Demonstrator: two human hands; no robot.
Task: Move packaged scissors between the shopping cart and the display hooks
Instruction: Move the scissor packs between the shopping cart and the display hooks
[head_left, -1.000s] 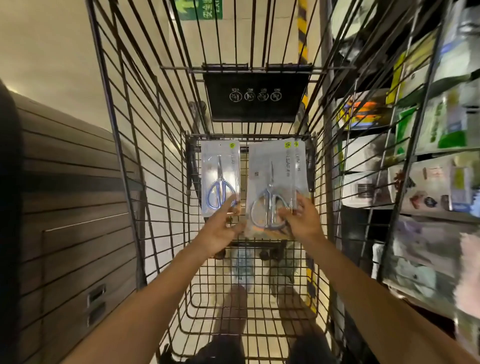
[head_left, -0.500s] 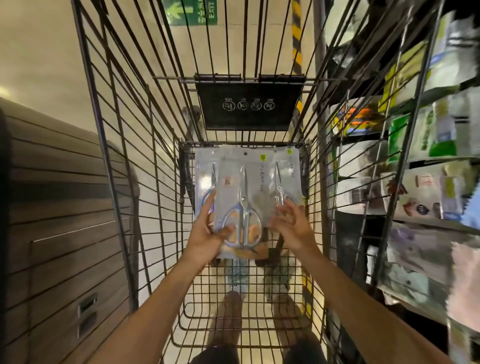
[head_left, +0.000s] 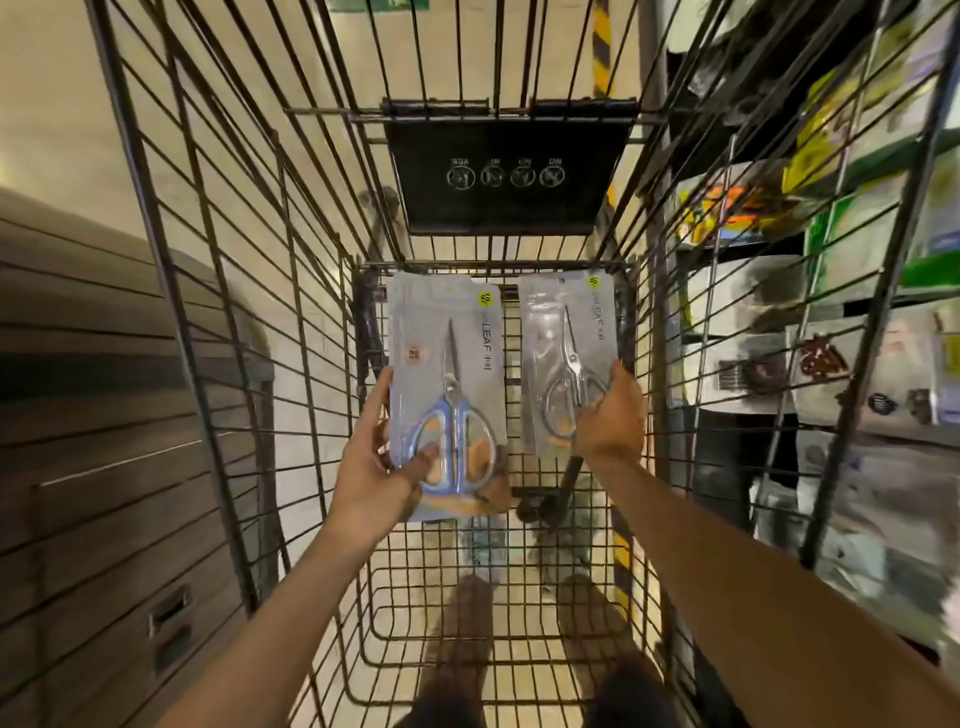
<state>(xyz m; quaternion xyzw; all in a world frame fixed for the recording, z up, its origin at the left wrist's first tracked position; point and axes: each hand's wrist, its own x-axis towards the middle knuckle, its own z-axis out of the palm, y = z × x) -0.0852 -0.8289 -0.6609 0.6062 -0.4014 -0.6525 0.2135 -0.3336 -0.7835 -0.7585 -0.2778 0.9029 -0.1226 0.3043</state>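
I look down into a black wire shopping cart (head_left: 223, 322). My left hand (head_left: 374, 467) grips the lower left corner of a clear pack of scissors with blue and orange handles (head_left: 449, 384), held up inside the cart. My right hand (head_left: 610, 415) holds a second pack with silver scissors (head_left: 566, 353) by its lower right edge. The two packs are side by side and apart, blades pointing away from me. No display hooks can be made out.
A black plastic flap (head_left: 506, 171) hangs at the cart's far end. Blurred shelves of packaged goods (head_left: 831, 312) stand close on the right. A dark wooden panelled counter (head_left: 93, 415) runs along the left. My feet show through the cart floor.
The packs overlapped in the middle half a second ago; now they are pulled apart, one in each hand, and lifted closer to me.
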